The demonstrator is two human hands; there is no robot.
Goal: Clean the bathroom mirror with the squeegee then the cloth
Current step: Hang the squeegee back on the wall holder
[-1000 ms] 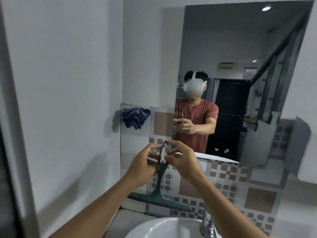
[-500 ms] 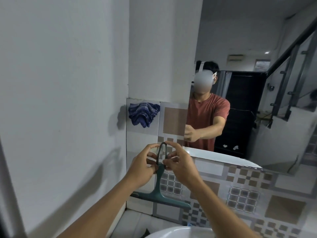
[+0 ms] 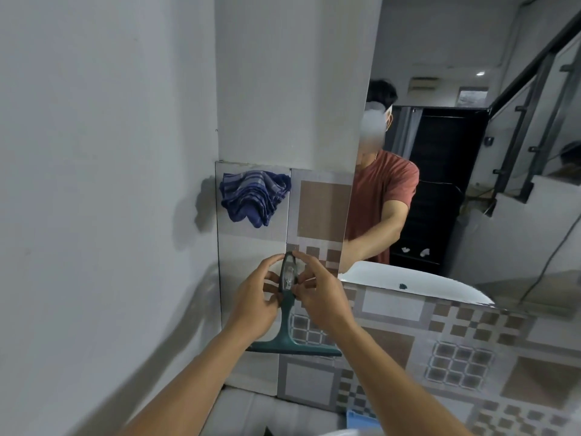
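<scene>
The squeegee point(image 3: 287, 313) hangs blade-down on the tiled wall point(image 3: 323, 209), just left of the mirror point(image 3: 471, 184). Both hands work at its looped handle: the left hand point(image 3: 253, 305) has a narrow grip pinching the loop from the left, and the right hand point(image 3: 320, 297) pinches it from the right. By the look of it the task is at its very start: the squeegee is not yet off the wall, and no wiping has begun. The cloth point(image 3: 254, 198) hangs bunched higher up, untouched. Whatever hook carries the loop is hidden behind the fingers. The sink point(image 3: 339, 433) is cut off below.
</scene>
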